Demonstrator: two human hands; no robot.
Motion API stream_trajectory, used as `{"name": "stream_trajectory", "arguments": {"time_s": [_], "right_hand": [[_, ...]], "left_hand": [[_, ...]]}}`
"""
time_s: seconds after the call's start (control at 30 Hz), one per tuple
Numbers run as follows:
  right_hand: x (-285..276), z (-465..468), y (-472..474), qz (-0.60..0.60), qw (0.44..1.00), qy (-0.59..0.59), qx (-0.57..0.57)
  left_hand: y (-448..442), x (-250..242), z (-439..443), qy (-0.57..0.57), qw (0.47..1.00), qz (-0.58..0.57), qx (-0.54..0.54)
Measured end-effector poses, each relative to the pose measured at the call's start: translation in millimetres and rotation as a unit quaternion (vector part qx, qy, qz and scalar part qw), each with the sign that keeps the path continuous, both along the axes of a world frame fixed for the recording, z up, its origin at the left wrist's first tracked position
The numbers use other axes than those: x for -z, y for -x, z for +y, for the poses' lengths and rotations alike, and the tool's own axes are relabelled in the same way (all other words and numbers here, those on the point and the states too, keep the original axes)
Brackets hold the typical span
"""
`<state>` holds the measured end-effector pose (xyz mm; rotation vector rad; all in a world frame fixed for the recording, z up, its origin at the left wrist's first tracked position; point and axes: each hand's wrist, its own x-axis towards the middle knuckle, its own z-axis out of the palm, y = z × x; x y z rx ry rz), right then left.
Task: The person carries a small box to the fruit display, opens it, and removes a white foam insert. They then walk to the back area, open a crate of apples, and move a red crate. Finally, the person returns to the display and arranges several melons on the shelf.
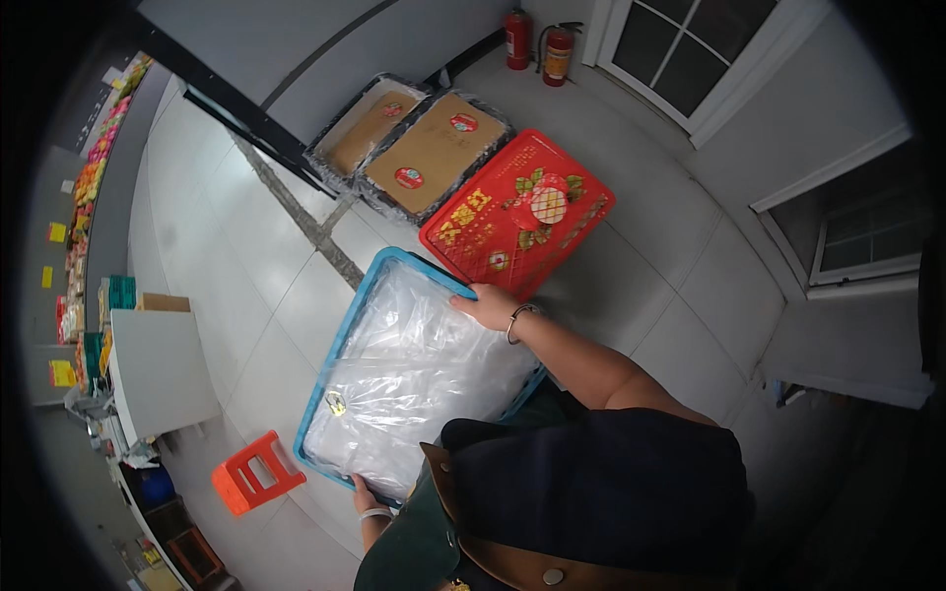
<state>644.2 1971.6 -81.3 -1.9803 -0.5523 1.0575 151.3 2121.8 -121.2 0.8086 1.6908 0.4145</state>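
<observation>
A blue plastic crate (338, 347), its contents covered by clear plastic film (436, 362), is held in front of my body. My right hand (491, 306), with a bracelet at the wrist, grips the rim at the upper right, thumb over the film. At the lower end my left hand (364, 496), with a pale bangle, holds the rim; its fingers are partly hidden. A round sticker (335, 403) shows through or on the film. Just beyond the crate lies a red plastic crate or lid (473, 255) with a flower print. What lies under the film cannot be made out.
Two plastic-lined boxes with cardboard on top (436, 151) stand beyond the red crate. An orange stool (259, 473) is at the lower left, near a white counter (159, 369). Produce shelves (92, 185) line the far left. Two fire extinguishers (557, 55) stand by the wall and white-framed door.
</observation>
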Motion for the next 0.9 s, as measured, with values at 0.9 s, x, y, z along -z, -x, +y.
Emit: {"name": "stream_trajectory", "arguments": {"time_s": [0.9], "right_hand": [[-21,45,-10,-0.057,0.993,-0.107,-0.014]], "left_hand": [[-15,4,44,-0.065,0.989,-0.102,-0.079]]}}
